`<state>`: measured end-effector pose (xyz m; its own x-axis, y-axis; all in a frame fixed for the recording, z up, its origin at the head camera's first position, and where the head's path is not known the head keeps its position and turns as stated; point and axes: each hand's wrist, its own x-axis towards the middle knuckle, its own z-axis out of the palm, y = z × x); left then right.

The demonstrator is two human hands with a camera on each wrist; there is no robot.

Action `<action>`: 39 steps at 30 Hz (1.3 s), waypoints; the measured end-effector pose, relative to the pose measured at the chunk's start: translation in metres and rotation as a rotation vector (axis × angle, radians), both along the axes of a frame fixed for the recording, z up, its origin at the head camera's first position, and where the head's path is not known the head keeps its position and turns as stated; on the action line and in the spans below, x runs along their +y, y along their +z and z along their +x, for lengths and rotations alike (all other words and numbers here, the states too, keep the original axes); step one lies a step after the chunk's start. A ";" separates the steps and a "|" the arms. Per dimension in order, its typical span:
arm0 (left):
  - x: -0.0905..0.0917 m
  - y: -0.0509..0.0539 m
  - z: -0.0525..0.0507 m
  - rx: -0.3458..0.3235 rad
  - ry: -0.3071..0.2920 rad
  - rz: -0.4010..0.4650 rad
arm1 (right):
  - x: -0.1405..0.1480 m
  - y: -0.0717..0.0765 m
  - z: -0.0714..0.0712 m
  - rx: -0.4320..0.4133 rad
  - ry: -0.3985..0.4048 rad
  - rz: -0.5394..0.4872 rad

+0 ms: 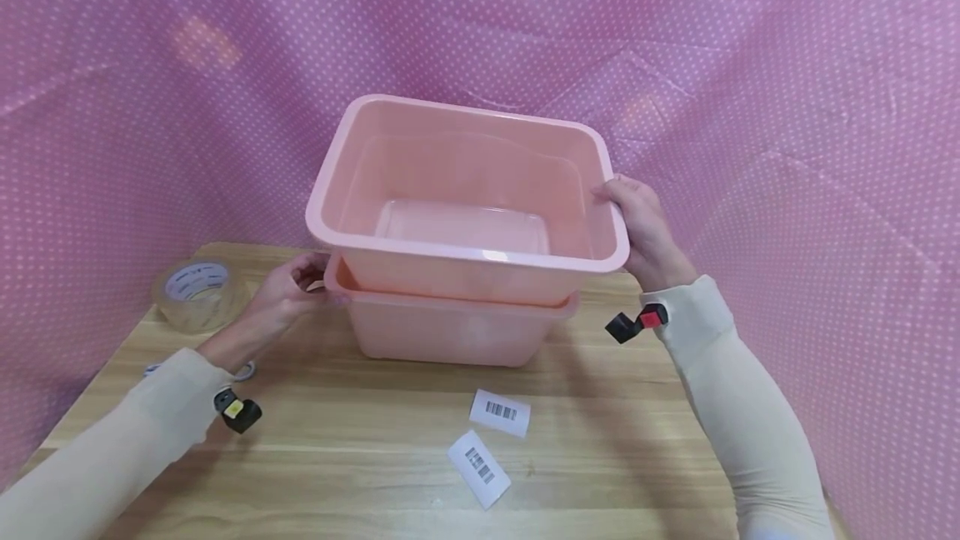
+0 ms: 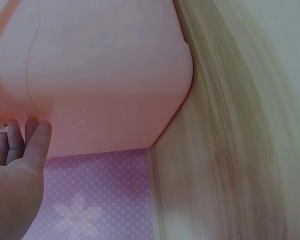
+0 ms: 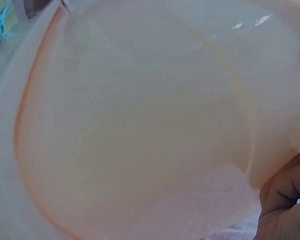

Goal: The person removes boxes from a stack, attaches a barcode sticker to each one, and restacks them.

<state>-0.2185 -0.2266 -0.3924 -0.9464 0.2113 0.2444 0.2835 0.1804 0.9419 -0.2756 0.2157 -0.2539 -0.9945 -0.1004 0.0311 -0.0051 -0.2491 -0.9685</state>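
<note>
An upper pink plastic bin [image 1: 450,277] is tilted with its inside facing me. Its right rim is gripped by my right hand [image 1: 643,227], thumb over the inner side. Below it stands a lower pink bin [image 1: 450,332] on the table, and the upper bin's base sits partly within its opening. My left hand [image 1: 281,294] holds the lower bin's left rim. In the left wrist view, fingers [image 2: 39,142] lie against that bin's outer wall. The right wrist view looks into the upper bin, the right hand [image 3: 285,200] at its edge.
A wide roll of clear tape [image 1: 197,298] lies at the table's left. Blue-handled scissors [image 3: 0,20] are partly hidden behind the left wrist in the head view. Two barcode labels [image 1: 500,413] lie in front of the bins. Pink dotted cloth [image 1: 480,15] surrounds the wooden table [image 1: 360,457].
</note>
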 end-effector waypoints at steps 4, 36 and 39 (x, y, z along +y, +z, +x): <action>-0.002 -0.001 0.000 0.016 -0.006 0.004 | 0.000 0.007 0.003 0.033 -0.012 -0.014; -0.057 0.002 0.007 -0.108 0.041 0.133 | 0.040 0.055 0.030 0.166 -0.088 -0.134; -0.061 0.002 0.009 -0.114 0.031 0.148 | 0.047 0.055 0.031 0.167 -0.096 -0.131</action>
<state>-0.2094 -0.2880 -0.3907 -0.9753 0.1513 0.1611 0.1696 0.0445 0.9845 -0.2445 0.2622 -0.1993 -0.9791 0.0100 0.2030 -0.1927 -0.3634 -0.9115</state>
